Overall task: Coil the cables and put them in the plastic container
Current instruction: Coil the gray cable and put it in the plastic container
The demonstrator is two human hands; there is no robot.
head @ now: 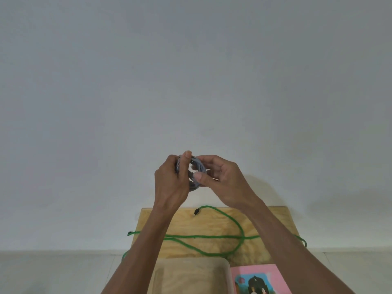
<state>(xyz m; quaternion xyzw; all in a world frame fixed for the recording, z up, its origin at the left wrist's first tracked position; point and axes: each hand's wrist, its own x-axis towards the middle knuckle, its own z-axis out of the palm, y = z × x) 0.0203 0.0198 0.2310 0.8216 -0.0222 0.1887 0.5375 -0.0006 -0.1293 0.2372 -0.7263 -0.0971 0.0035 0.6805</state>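
Grey cable coil [196, 172] pinched between both hands, left [171, 183] and right [224, 181], fingers closed.

My left hand [169, 181] and right hand [222, 179] hold the coiled cable [196, 166] between them, up above the table [212, 221]. The loose cable [212, 237] sprawls across that table, trailing over both side edges. Nearer me sits the plastic container [191, 272], a booklet [258, 279] just to its right.

No readable text anywhere; the pink book [262, 279] cover shows only pictures.
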